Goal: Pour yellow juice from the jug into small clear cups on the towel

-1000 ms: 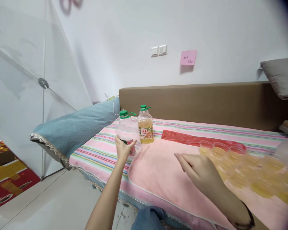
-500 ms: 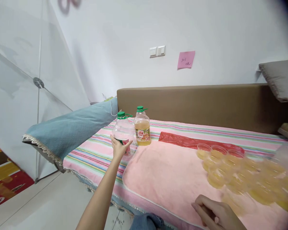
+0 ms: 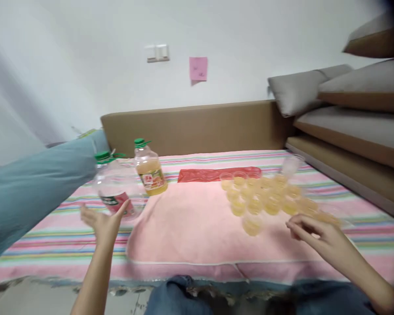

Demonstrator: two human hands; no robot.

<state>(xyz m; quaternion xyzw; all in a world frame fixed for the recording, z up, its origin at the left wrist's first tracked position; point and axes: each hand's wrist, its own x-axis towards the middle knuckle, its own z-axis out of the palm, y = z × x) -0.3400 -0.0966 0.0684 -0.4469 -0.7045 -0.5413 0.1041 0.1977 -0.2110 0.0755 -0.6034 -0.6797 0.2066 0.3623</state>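
My left hand (image 3: 101, 223) is open, its fingers spread, in front of a large clear plastic bottle (image 3: 118, 186) with a green cap and a pink label. That bottle looks empty; whether the thumb still touches it I cannot tell. Just behind and to the right stands a second green-capped bottle (image 3: 151, 170), partly full of yellow juice. On the right, my right hand (image 3: 310, 229) hovers with curled fingers and thumb tip near the index finger, nothing visible between them. Beside it, several clear plastic cups (image 3: 254, 203) of yellow juice stand grouped on a pink cloth (image 3: 190, 227).
A red plastic bag (image 3: 216, 174) lies flat behind the cloth. Farther right stands a clear stack of cups (image 3: 292, 164). A striped sheet (image 3: 65, 227) covers the sofa seat. Grey cushions (image 3: 364, 118) pile up at the right; a blue-covered armrest (image 3: 46, 175) borders the left.
The view has swung right, bringing the cushions in. My left hand has opened its fingers from around the empty bottle. My right hand has moved up beside the cups.
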